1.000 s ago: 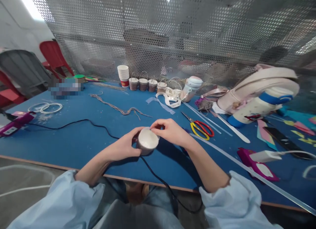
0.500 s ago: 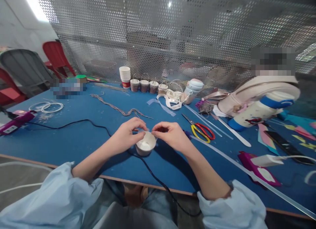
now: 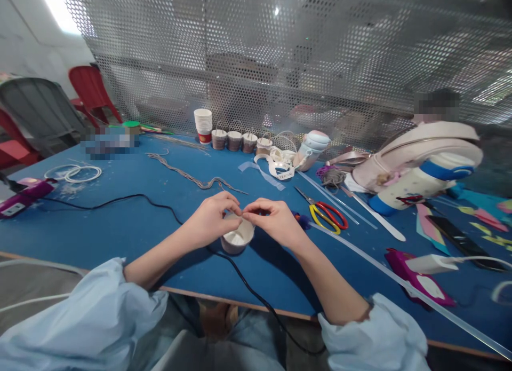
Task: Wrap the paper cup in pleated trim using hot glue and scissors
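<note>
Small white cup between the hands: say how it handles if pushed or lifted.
The small white cup looks like thin paper: probably very light, and easily dented. Upright on the blue table, short and wide, it would likely slide rather than tip.

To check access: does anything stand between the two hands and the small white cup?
Nothing visible does. The left hand and right hand are both at the white cup, their fingers pinched together over its far rim. The black cable passes the cup's near side, not between.
</note>
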Motion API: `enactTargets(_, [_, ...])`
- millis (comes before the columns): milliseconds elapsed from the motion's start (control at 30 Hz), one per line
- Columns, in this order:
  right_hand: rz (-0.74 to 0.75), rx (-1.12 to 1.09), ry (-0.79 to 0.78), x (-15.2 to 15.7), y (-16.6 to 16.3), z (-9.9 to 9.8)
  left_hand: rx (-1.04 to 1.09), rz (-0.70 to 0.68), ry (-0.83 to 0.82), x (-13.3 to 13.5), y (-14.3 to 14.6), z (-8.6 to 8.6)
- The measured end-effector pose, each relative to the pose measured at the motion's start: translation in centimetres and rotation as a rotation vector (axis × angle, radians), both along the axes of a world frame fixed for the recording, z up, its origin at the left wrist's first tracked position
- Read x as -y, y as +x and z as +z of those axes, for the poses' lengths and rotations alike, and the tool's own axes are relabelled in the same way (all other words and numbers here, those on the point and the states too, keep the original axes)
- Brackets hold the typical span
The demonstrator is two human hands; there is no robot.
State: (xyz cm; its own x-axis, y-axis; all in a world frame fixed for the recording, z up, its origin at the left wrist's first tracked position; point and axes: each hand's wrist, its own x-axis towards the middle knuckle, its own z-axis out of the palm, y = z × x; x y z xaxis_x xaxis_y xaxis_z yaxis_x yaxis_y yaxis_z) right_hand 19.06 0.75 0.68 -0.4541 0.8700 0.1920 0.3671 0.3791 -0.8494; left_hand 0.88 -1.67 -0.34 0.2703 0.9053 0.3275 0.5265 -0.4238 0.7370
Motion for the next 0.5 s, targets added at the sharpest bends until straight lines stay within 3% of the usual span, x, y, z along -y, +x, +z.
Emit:
enactTargets(333, [-0.072, 0.003, -0.063, 0.2, 0.7, 0.3, -0.034, 0.097, 0.009, 0.3, 1.2, 0.0])
enactTargets(500, [-0.051, 0.295, -0.047, 1.5, 0.2, 1.6, -0.094, 0.16, 0.003, 0.6, 1.3, 0.1])
